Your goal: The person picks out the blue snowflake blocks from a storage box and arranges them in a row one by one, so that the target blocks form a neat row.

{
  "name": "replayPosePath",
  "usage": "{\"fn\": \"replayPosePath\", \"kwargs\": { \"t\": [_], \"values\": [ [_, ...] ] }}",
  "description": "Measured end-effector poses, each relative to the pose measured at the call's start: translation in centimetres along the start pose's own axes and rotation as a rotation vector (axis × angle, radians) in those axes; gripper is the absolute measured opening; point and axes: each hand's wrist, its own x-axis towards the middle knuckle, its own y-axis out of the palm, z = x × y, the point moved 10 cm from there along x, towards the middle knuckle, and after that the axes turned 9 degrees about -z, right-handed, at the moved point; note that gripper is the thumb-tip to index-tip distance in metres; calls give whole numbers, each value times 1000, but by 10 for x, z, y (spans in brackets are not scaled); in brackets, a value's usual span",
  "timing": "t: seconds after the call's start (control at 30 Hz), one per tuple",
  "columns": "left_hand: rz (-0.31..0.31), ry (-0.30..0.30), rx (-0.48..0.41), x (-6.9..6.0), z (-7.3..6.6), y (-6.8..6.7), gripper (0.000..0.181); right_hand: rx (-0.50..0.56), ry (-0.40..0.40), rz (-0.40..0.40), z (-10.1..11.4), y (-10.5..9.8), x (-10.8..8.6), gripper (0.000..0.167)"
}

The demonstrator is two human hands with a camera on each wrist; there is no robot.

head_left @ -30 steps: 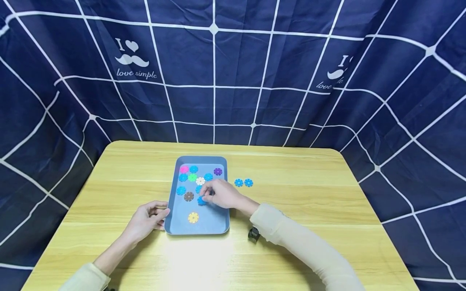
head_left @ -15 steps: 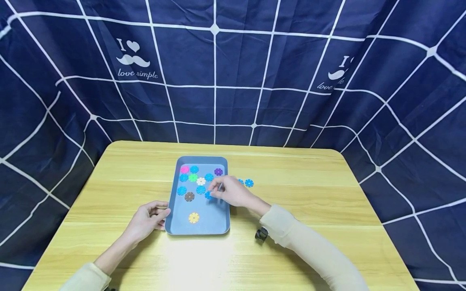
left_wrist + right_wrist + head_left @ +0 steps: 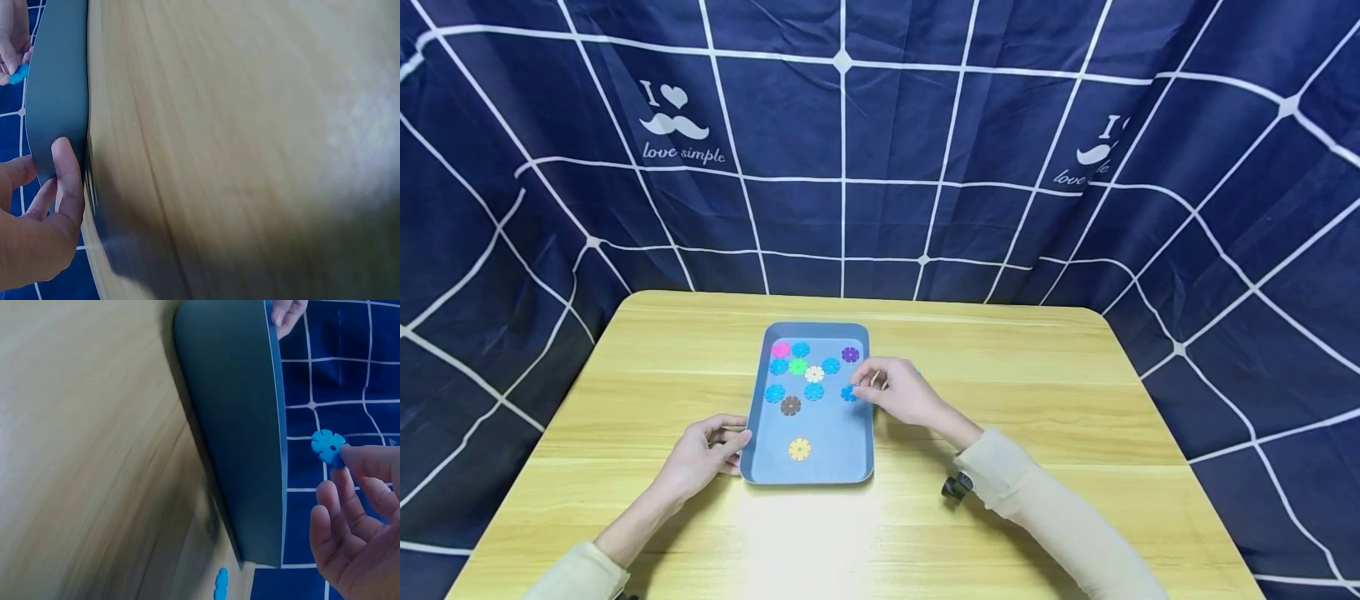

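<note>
My right hand (image 3: 901, 390) pinches a blue snowflake disc (image 3: 327, 447) between thumb and fingers, over the right side of the grey-blue tray (image 3: 842, 458). At the tray's left wall, my left hand (image 3: 698, 450) grips the rim, its thumb and fingers on either side in the left wrist view. Inside the tray lie several flat notched discs: a pink disc (image 3: 782, 350), a green disc (image 3: 797, 367), a cream disc (image 3: 814, 374), a purple disc (image 3: 850, 355), a brown disc (image 3: 790, 406), a yellow disc (image 3: 800, 449) and several blue ones.
The tray stands on a light wooden table (image 3: 1037, 400). Another blue disc (image 3: 220, 584) shows on the table beside the tray in the right wrist view; the right hand mostly hides that spot in the head view. A dark blue gridded curtain (image 3: 880, 217) surrounds the table.
My right hand has moved right and slightly back with the blue disc, from the tray's middle toward its right wall, covering the discs on the table. My left hand has stayed in place.
</note>
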Motion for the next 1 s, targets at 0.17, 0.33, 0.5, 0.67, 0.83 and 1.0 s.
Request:
{"fn": "replayPosePath", "kwargs": {
  "t": [0.17,0.33,0.5,0.67,0.83,1.0],
  "values": [
    [0,0,-6,0,-1,0,45,18,27,-46,-7,-14,-4,5],
    [-7,-11,-3,0,-1,0,44,8,29,-85,-14,-26,-7,4],
    [-9,-18,-4,-1,0,0,44,9,31,-111,-21,-37,-10,6],
    [-5,-16,-12,0,3,1,44,27,55,-149,-35,-46,-14,6],
    [-10,-10,-8,1,5,1,44,22,54,-192,-49,-55,-18,7],
    [-13,0,-8,2,6,1,44,33,74,-229,-66,-63,-20,8]
  ]
}}
